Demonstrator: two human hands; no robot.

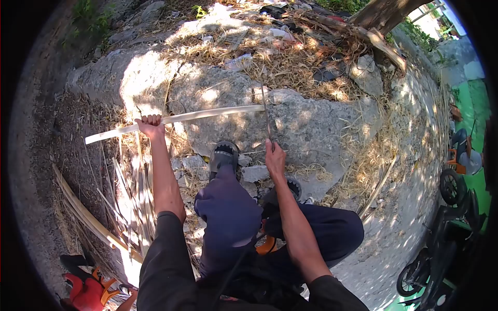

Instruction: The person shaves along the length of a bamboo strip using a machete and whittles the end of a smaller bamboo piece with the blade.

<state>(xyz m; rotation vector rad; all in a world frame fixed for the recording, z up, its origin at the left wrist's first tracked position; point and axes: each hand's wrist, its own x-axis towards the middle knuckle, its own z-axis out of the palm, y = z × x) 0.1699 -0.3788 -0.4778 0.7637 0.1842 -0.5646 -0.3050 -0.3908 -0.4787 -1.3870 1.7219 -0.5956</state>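
Observation:
A long pale strip (218, 112) lies nearly level across my view, above a grey rock slab (316, 129). Around its left part my left hand (150, 126) is closed, with the strip's end sticking out to the left. My right hand (275, 154) is wrapped round the handle of a long thin blade (266, 111), which points away from me. The blade crosses the strip's right end and seems to touch it. The handle is mostly hidden by my fingers.
Several thin strips (140, 192) and longer curved ones (91, 223) lie at the left. Dry shavings (290, 67) cover the ground beyond the slab, near a tree trunk (384, 15). A person in red (85, 293) is at the lower left. Motorbikes (446, 228) stand at the right.

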